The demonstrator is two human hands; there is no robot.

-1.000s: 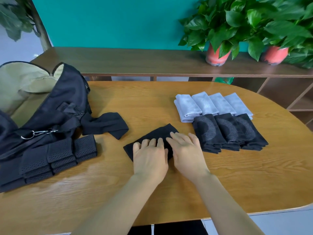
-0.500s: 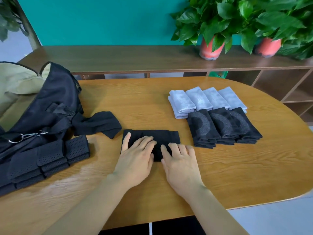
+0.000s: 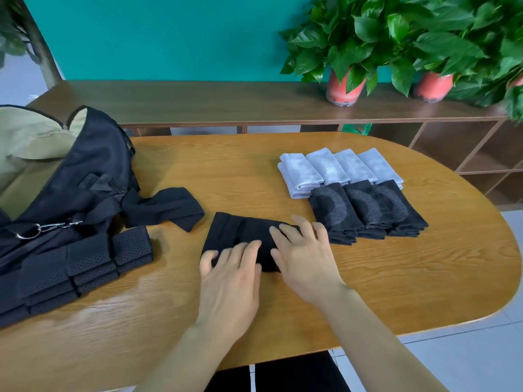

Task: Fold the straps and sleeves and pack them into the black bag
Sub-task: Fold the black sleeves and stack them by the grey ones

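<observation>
- Hands first: your left hand point(image 3: 229, 281) lies flat on the near edge of the folded black sleeve point(image 3: 240, 230). Its fingers point(image 3: 249, 250) are spread and straight, pressing down and gripping nothing. The hand is slightly blurred.
- Your right hand point(image 3: 307, 261) lies just beside it on the sleeve's right end, fingers likewise straight and relaxed, holding nothing.
- That sleeve rests on the wooden surface point(image 3: 396, 278) straight in front of you, between the bag on one side and the folded rows on the other.
- The black bag point(image 3: 85, 179) sits at your left with its mouth open and pale lining showing. A metal clip hangs on its front.
- Folded perforated straps point(image 3: 85, 264) lie in an overlapping row against the bag's near side.
- One loose black sleeve point(image 3: 169, 206) lies crumpled just right of the bag, apart from your hands.
- Four folded grey sleeves point(image 3: 339, 168) lie in a row to the far right.
- Three folded black sleeves with grey patches point(image 3: 368, 210) lie in front of the grey ones, touching them.
- A wooden shelf point(image 3: 198, 100) behind the surface carries two potted plants point(image 3: 353, 38).
</observation>
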